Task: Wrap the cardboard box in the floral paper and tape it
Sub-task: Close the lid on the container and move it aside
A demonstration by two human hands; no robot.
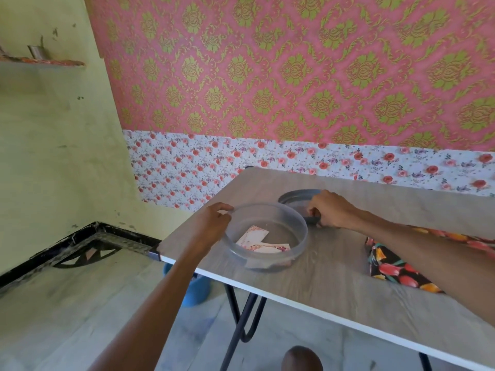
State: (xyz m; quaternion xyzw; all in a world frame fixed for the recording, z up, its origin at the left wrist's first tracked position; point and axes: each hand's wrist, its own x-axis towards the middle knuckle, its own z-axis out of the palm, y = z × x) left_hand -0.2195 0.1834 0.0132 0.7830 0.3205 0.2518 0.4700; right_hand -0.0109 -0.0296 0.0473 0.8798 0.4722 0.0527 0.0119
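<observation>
Bright, even daylight; soft shadows w/ no glare. Wide-angle bowing at frame edges; slight overall softness, tabletop (348, 285) edge curved.

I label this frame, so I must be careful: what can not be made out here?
Head view:
- floral paper: right forearm covers its top, the frame edge cuts it; any box inside is unseen.
- grey lid: the right hand gripping it hides its near side.
- blue bucket: mostly hidden under the table.
- cards in the clear container: print too small.
</observation>
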